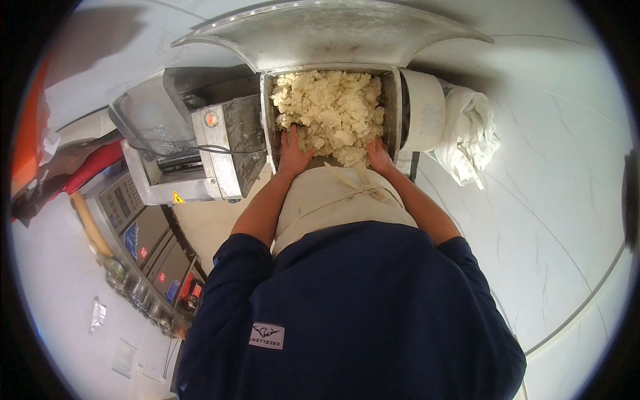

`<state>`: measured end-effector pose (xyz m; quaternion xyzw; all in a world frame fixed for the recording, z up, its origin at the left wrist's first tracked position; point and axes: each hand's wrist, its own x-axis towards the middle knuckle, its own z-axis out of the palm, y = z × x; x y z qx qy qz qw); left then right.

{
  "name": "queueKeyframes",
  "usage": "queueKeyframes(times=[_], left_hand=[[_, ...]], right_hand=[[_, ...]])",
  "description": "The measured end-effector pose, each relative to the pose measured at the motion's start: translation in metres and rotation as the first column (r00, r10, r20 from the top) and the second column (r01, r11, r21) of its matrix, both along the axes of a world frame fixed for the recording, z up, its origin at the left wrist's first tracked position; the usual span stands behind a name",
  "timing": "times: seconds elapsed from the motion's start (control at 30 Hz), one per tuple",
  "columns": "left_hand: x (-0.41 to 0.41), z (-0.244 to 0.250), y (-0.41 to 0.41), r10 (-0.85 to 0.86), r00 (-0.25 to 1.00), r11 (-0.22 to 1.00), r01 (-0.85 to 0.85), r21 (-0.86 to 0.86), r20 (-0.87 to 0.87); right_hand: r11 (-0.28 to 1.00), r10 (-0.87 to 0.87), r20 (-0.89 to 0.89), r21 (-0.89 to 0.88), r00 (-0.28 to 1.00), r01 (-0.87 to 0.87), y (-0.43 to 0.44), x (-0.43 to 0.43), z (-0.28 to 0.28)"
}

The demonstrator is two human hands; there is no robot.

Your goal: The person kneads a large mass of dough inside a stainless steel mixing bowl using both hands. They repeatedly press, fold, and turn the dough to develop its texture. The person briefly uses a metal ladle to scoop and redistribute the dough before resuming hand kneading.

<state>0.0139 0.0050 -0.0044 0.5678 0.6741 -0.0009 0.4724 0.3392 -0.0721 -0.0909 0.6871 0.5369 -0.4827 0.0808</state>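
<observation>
A crumbly mass of pale dough (330, 107) fills most of a rectangular metal mixer trough (266, 117) in front of me. My left hand (294, 156) reaches over the near side into the trough's left corner, fingers apart, touching the dough's edge. At the near right corner, my right hand (379, 156) rests against the dough with its fingers pointing away from me. Some of its fingertips are hard to make out against the dough. Behind the trough stands its raised, curved metal lid (335, 37).
To the left is a metal dough-rolling machine (210, 145) with a red button and a cable. A white cylinder (425, 110) and a white plastic bag (467, 132) adjoin the trough's right side. Farther left are a steel appliance (145, 220), a rolling pin (90, 225) and several glass jars (142, 295).
</observation>
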Motion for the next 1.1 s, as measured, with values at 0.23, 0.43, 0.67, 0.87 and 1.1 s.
queueKeyframes(times=[0.23,0.43,0.67,0.87,1.1], left_hand=[[-0.006,0.007,-0.004,0.057,0.998,0.998,-0.057,-0.029,0.021],[0.000,0.023,0.006,0.035,0.998,0.989,-0.029,-0.142,0.043],[-0.008,0.013,-0.004,0.089,0.995,0.988,-0.084,-0.132,0.035],[-0.009,0.007,-0.006,0.088,0.994,0.995,-0.084,-0.054,0.062],[-0.010,0.004,-0.009,0.031,0.999,0.999,-0.031,-0.005,0.037]], right_hand=[[0.984,-0.169,-0.096,0.031,0.981,0.173,0.029,-0.024,0.084],[0.975,-0.222,-0.116,-0.031,0.968,0.220,0.006,-0.004,0.015],[0.956,-0.292,-0.091,-0.015,0.952,0.292,0.033,-0.025,0.072],[0.975,-0.224,-0.054,-0.011,0.973,0.223,0.031,-0.025,0.063],[0.984,0.119,-0.066,0.145,0.991,-0.108,0.011,-0.014,0.026]])
